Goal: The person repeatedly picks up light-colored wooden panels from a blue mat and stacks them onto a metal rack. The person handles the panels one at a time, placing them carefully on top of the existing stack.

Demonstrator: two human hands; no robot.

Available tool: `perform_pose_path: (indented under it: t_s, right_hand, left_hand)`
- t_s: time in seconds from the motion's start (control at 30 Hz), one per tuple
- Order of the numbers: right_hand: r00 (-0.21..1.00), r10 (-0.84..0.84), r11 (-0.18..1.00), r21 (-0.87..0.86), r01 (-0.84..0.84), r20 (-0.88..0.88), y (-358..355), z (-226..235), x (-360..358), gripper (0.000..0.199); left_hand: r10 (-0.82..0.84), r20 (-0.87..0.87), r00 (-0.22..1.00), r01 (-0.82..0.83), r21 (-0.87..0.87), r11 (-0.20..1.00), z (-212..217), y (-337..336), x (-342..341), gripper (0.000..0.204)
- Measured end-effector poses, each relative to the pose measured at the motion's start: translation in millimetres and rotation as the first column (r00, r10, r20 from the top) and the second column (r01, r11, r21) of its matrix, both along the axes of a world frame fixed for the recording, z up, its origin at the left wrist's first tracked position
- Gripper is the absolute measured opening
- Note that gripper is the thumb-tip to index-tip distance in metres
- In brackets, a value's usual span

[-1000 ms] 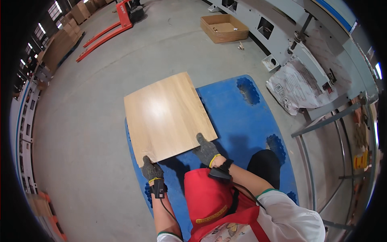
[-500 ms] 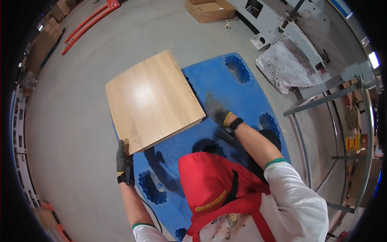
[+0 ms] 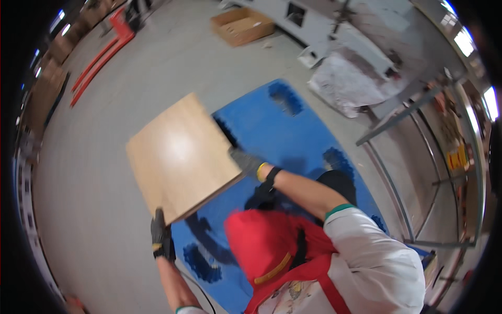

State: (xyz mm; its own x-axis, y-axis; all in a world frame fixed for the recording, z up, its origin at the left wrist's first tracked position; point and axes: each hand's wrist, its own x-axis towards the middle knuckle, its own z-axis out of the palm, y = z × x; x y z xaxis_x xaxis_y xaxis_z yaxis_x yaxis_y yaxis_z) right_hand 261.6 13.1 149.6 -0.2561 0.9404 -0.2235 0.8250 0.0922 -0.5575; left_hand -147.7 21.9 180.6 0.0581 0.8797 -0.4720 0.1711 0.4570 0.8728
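Note:
A stack of light wood-grain boards (image 3: 180,152), square-cornered with a glossy top, lies over the left part of a blue plastic pallet (image 3: 272,123). My left hand (image 3: 158,227), in a dark grey knit glove, grips the near left corner, its thumb up at the top face and its other fingers mostly hidden. At the right corner, my gloved right hand (image 3: 247,161) holds the edge of the boards; its fingertips are partly hidden and slightly blurred. Both wrists carry black bands.
Red pallet-jack forks (image 3: 97,68) rest on the floor at the far left. An open cardboard box (image 3: 242,27) sits at the back. To the right stand a grey machine with a white sack (image 3: 345,83) and a metal tube frame (image 3: 392,183). My red apron hangs over the near pallet edge.
My right hand has come left from over the pallet onto the boards' right corner. My left hand stays at the near left corner. The whole view has shifted.

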Motion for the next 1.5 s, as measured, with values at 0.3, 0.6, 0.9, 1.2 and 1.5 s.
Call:
perform_pose_path:
  t_s: [0.3,0.6,0.9,1.2,1.5]
  right_hand:
    - [0.890,-0.296,0.710,0.543,0.448,-0.347,-80.3,136.1,281.8,0.025]
    - [0.015,0.270,0.145,0.056,0.988,-0.963,-329.2,495.9,547.9,0.047]
    - [-0.058,-0.138,0.719,-0.140,0.681,-0.989,-271.3,495.8,390.5,0.048]
    - [0.021,0.340,0.257,0.115,0.960,-0.940,-394.2,336.5,356.8,0.051]
    - [-0.576,-0.194,0.604,-0.559,0.568,-0.794,-195.5,203.8,172.0,0.037]
  left_hand:
    - [0.417,-0.593,0.689,-0.231,0.365,0.902,81.0,-43.3,21.9,0.082]
    - [-0.063,0.566,0.822,-0.177,0.358,0.917,162.1,39.2,228.0,0.035]
    - [-0.708,0.682,-0.184,0.656,0.622,0.428,336.0,-91.2,643.7,0.054]
    - [-0.735,0.661,-0.151,0.307,0.738,0.601,223.9,-151.8,614.2,0.047]
    - [0.004,0.918,0.396,-0.040,0.013,0.999,157.5,-127.2,288.8,0.055]
